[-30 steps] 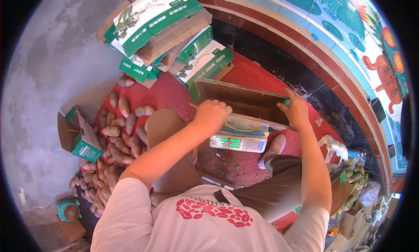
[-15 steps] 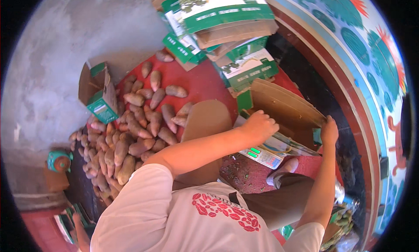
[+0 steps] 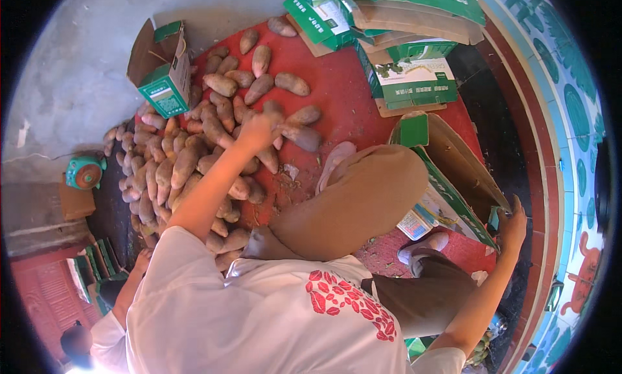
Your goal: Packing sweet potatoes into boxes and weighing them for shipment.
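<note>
My left hand (image 3: 257,134) is over a large heap of brown tubers (image 3: 188,163) that look like sweet potatoes. Its fingers are smeared by motion and lie against the tubers at the heap's right side; whether they grip one is unclear. On the right, my right hand (image 3: 514,226) holds the near right corner of an open cardboard box (image 3: 453,196), green and white outside and brown inside. The box leans tilted on a white scale (image 3: 414,224), partly hidden behind my bent knee (image 3: 363,196).
A smaller open box (image 3: 165,89) stands beyond the heap at left. Stacked flattened cartons (image 3: 414,82) lie at the far right on the red mat (image 3: 337,82). A teal machine (image 3: 85,173) sits by the wall. Another person's arm (image 3: 133,280) shows at lower left.
My left hand has moved left from the box to the tubers. My right hand stays on the box's corner. The view has shifted, and another person shows more at lower left.
</note>
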